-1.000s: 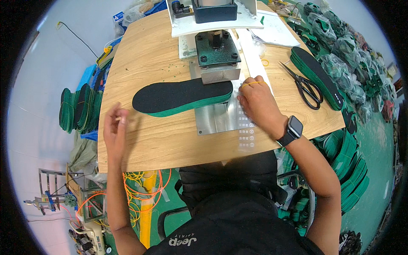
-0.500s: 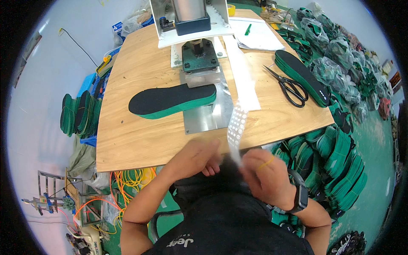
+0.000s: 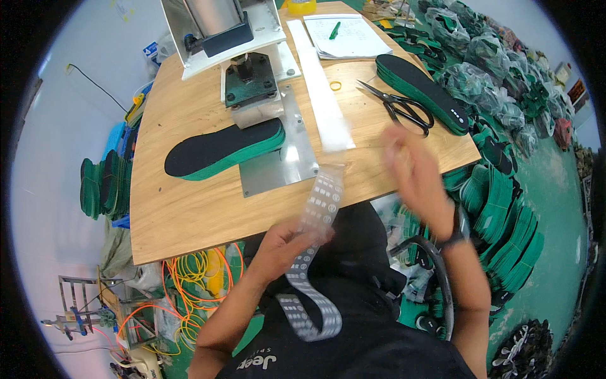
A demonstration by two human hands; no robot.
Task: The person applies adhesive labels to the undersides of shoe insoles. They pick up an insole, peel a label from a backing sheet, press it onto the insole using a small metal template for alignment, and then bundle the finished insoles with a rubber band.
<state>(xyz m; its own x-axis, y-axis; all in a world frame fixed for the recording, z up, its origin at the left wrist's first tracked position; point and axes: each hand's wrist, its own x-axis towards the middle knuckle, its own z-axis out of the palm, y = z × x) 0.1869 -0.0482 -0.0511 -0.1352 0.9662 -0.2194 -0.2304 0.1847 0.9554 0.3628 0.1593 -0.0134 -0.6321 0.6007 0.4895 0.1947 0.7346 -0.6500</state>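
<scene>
My left hand point(image 3: 293, 243) pinches a long translucent strip of printed labels point(image 3: 323, 196). The strip's upper end lies over the table's front edge, and its lower end curls down in front of my black shirt. My right hand point(image 3: 407, 161) is smeared by motion over the right front edge, just below the black scissors point(image 3: 410, 114), and I cannot make out its fingers. A stack of black-topped green insoles point(image 3: 218, 148) lies partly on the metal plate point(image 3: 284, 165), one end under the block of the press point(image 3: 252, 82). A white strip point(image 3: 325, 101) runs along the table.
Another insole stack point(image 3: 420, 91) sits at the table's right. Behind are a notepad point(image 3: 347, 44) with a green pen point(image 3: 335, 30), and a small yellow ring point(image 3: 335, 85). Bundled green insoles point(image 3: 499, 208) crowd the floor at right; orange and yellow hoses point(image 3: 189, 284) coil at lower left.
My left hand has moved down and now holds the label strip, which was at my right hand before. My right hand has moved up and right, toward the scissors. The view has shifted.
</scene>
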